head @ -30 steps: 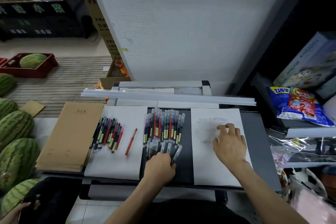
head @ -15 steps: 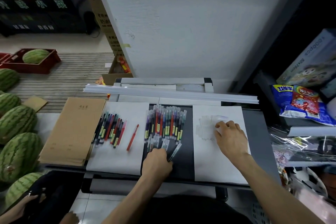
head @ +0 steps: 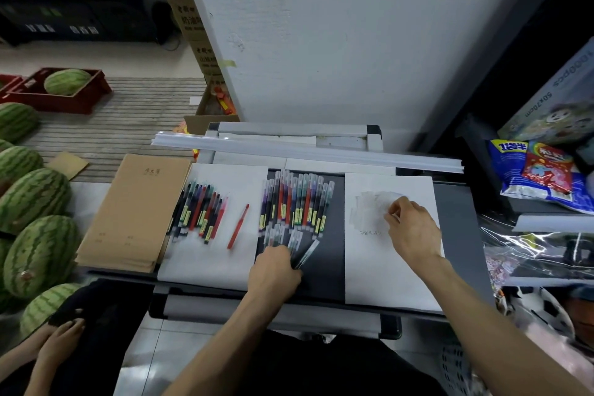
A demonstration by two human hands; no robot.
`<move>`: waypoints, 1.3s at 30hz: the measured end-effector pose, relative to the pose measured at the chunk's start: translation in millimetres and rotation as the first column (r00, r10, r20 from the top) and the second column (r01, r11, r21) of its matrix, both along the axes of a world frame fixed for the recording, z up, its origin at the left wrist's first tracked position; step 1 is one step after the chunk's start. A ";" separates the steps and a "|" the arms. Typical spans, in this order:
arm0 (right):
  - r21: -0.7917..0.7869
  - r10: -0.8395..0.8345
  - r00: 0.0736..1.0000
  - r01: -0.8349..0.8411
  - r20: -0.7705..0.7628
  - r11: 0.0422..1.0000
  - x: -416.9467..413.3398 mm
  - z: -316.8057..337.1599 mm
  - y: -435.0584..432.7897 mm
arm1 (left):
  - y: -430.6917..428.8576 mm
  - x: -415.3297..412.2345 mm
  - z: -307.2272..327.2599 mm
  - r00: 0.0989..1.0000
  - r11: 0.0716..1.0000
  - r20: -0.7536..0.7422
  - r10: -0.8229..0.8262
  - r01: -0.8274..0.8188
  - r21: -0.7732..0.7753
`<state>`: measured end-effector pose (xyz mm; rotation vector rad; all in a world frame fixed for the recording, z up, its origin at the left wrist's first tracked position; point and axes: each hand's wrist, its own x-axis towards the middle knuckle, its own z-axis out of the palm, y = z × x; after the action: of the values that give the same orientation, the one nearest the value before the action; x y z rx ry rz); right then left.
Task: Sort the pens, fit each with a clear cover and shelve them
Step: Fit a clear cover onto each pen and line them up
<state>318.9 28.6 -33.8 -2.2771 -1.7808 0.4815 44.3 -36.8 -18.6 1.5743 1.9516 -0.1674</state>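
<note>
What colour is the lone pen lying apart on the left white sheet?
Red; the slim lone pen shows clearly in the head view.

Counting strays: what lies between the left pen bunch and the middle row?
A lone red pen on the white sheet, in the head view.

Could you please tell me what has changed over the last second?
Little: the fingers of the right hand have drawn together, pinching at the clear covers. The left hand still holds a pen below the pen row; the lone red pen stays put.
</note>
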 end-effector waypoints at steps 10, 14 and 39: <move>0.034 -0.049 0.963 0.060 -0.265 0.998 -14.7 8.1 -21.2 | 2.0 -8.9 -10.9 1.000 1.000 0.008 -0.004 0.004 0.026; 0.039 -0.028 0.886 0.052 -0.463 0.998 -32.3 12.3 -34.5 | 10.7 -6.5 -12.6 1.000 0.998 0.003 0.007 -0.008 0.066; -0.397 -0.397 -0.021 -0.028 -0.917 0.918 -116.2 46.2 -55.3 | 31.8 -89.7 -5.4 0.980 0.958 0.035 0.198 -0.201 0.205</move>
<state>202.7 -26.7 12.3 -1.2911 -0.5301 1.8491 -45.4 -5.0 -24.0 1.4873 2.1593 0.1349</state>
